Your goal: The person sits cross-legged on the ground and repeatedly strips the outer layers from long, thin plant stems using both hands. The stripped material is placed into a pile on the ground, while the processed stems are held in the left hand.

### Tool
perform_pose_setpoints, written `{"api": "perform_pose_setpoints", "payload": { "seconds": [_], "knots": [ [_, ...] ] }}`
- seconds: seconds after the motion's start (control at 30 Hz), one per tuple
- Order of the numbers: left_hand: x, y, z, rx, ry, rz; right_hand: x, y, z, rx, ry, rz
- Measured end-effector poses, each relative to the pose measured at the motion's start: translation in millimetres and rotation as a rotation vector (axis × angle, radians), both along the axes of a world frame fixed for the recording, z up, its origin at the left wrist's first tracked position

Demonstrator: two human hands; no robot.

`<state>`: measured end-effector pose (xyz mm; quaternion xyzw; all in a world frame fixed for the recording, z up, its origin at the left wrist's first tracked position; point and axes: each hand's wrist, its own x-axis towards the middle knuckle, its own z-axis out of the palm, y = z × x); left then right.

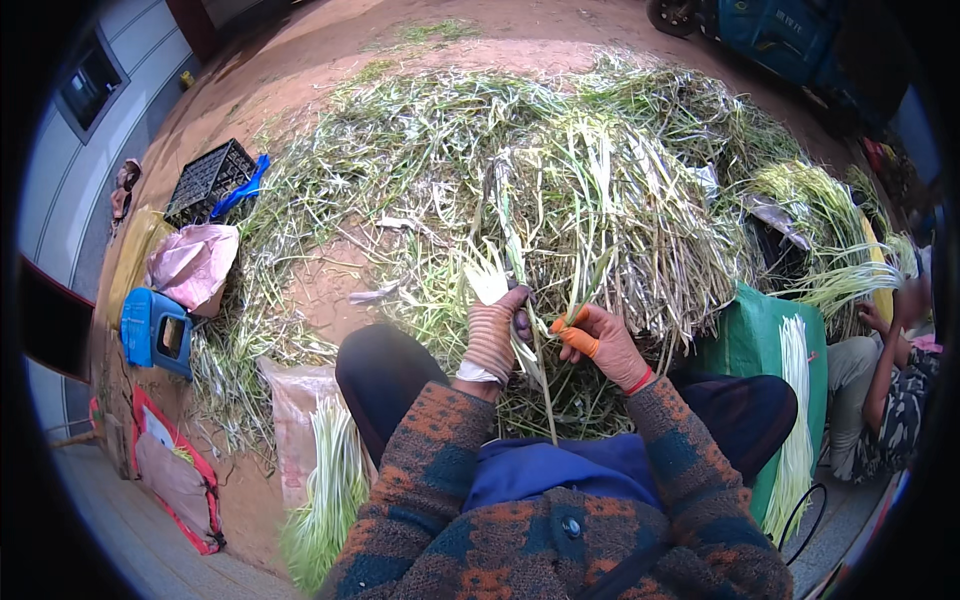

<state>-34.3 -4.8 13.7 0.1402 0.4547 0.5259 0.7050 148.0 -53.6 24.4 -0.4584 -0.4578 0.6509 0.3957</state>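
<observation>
In front of my lap, my left hand [517, 309] is closed around a small bunch of pale plant stalks [486, 279], whose white ends fan out above the fist. A ribbed tan cuff [489, 341] covers its wrist. Close by on the right, my right hand [600, 343] wears orange finger covers [576, 339] and pinches a green-and-white stalk [583, 289] between thumb and forefinger. One thin stem [546, 394] hangs between the hands towards the blue apron [555, 469]. Beyond my hands lies a heap of long unsorted stalks [637, 217].
Stripped pale stalks lie in bundles at left [335, 457] and on a green sack [796, 375] at right. Plant litter [405, 142] covers the ground. Leftward are a blue plastic stool [139, 330] and black crate [210, 180]. Another person [892, 390] sits at right.
</observation>
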Motion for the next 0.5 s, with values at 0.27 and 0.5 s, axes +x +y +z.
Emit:
{"api": "perform_pose_setpoints", "payload": {
  "seconds": [0.27, 0.5],
  "knots": [
    [-9, 10, -3, 0.104, 0.072, 0.064, 19, -56, -23, 0.337, -0.599, 0.328],
    [-23, 18, 1, 0.229, 0.078, 0.132, 37, -79, -78, 0.039, -1.399, 1.016]
  ]
}}
